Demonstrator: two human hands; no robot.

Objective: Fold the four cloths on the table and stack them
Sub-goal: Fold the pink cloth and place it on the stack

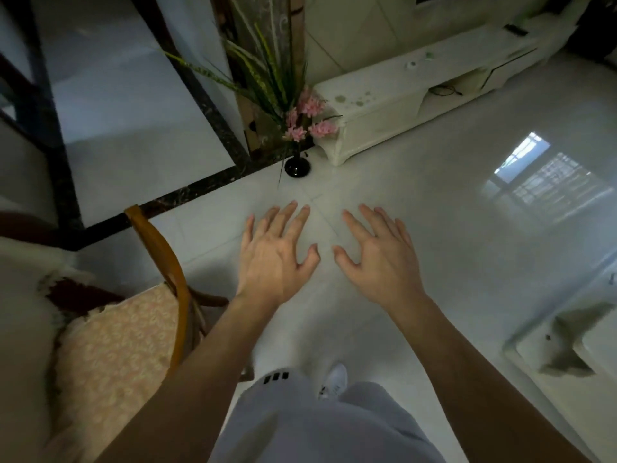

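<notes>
Right now both hands are out in front, palms down, over bare floor. Left hand [277,252]: grip spread wide, fingers fanned, holding nothing. Right hand [380,255]: same, fingers splayed, thumb out, nothing in it. Thumbs near each other but apart. Both forearms bare, reaching fwd from the bottom corners of the view.

Below the hands: pale grey trousers [320,426] w/ a small black mark near the top edge, and one white shoe [334,379] on the floor betw. the legs.

Floor [434,228] is glossy pale tile, thin grout lines crossing just under the fingertips; a bright window reflection [541,175] sits on it to the right. A dark marbled border strip [200,192] runs across the tiles at left and frames lighter panels further back.

Left side: wooden chair [163,262] w/ curved back rail and a peach patterned seat cushion [113,355]; a pale blurred shape w/ a dark red patch at the far left edge, can't tell what it is.

Further out, centre: small black vase [297,167] on the floor w/ long green leaves and pink flowers [310,118], just beside a brown pillar. Right of it a low white cabinet [384,111] along the wall, small items on top too tiny to ID. Bottom right, a white edge of furniture, blurred.

No desk or cloths in view, so their location can't be told.
</notes>
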